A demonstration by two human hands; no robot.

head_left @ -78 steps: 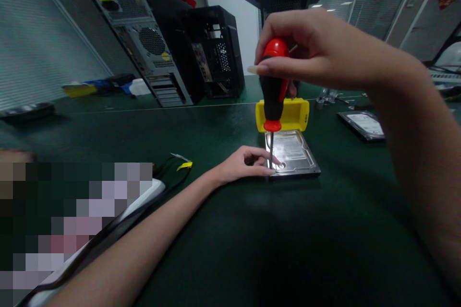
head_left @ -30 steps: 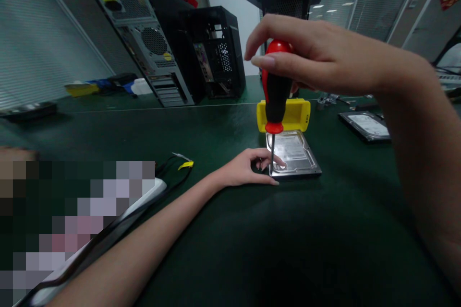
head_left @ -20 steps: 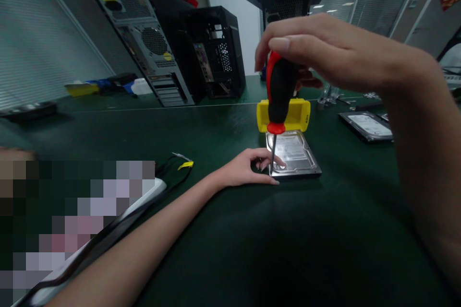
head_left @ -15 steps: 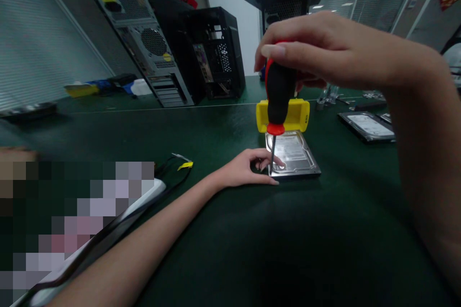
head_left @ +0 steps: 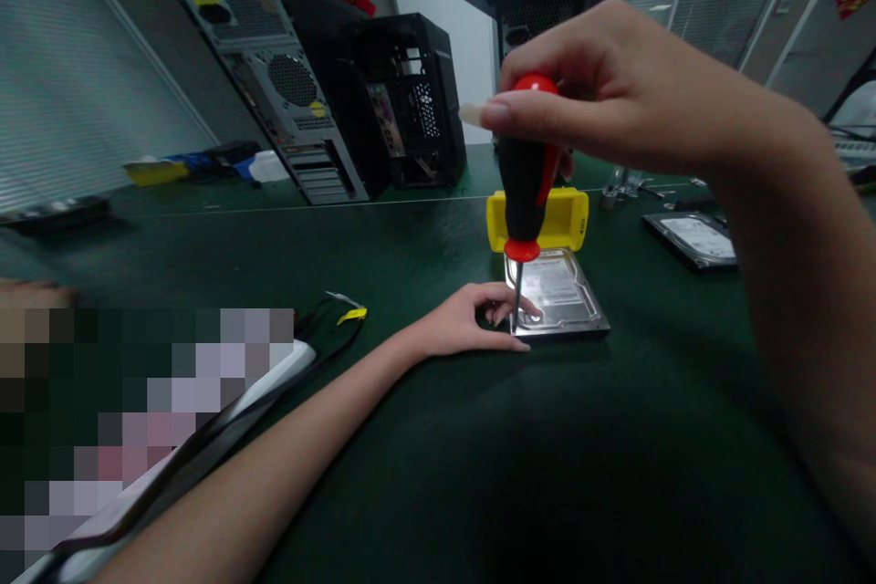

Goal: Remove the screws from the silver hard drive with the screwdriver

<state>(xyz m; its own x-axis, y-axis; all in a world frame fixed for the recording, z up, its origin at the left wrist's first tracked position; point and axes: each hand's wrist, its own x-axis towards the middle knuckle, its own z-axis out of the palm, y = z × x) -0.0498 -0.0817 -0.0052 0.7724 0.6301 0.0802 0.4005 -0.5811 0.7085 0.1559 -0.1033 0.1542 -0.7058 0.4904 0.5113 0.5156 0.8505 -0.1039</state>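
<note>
A silver hard drive (head_left: 561, 292) lies flat on the dark green table (head_left: 424, 438). My right hand (head_left: 602, 96) is closed round the top of a red and black screwdriver (head_left: 524, 182), which stands upright with its tip on the drive's near left corner. My left hand (head_left: 465, 321) rests on the table at that corner, fingers curled round the screwdriver's shaft and touching the drive's edge.
A yellow box (head_left: 565, 217) sits just behind the drive. A second hard drive (head_left: 691, 239) lies at the right. Open computer cases (head_left: 307, 82) stand at the back. A black cable with a yellow tag (head_left: 350, 315) lies to the left, beside a white object.
My right hand's fingers have shifted round the screwdriver's handle, turning it, while the tool stays upright on the same corner. My left hand has barely moved.
</note>
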